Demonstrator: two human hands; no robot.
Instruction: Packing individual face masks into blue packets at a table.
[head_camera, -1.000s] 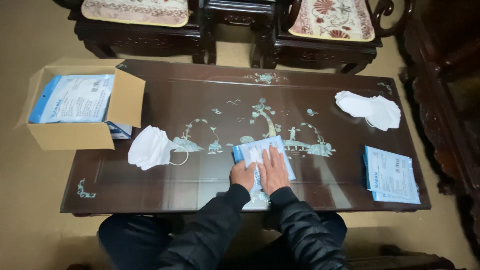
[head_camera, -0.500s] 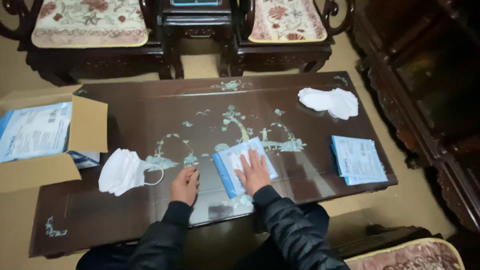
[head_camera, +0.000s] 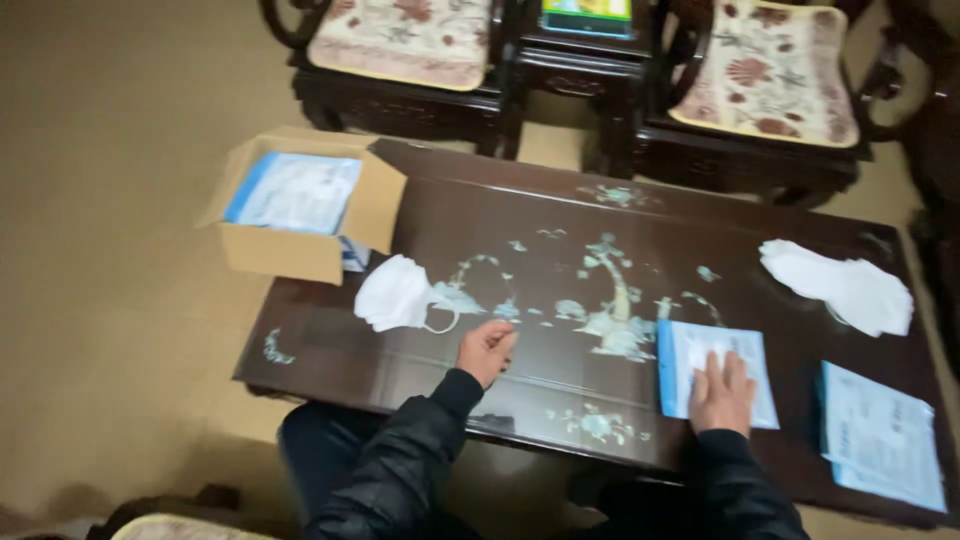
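Here the right hand (head_camera: 722, 392) lies spread flat on the blue-edged packet (head_camera: 715, 372), its near end underneath.

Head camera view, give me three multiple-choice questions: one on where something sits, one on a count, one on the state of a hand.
1. Where is the open cardboard box?
A. at the table's far left corner
B. on a chair
C. under the right hand

2. How many stacks of white masks lie on the table?
A. one
B. two
C. four

3. How does the right hand rest?
A. clenched in the air
B. flat on the blue-edged packet
C. inside the box

Answers: 1 A, the box overhangs that corner. 2 B, one pile near the left hand, another at the far right. 3 B, its fingers lie spread on the packet.
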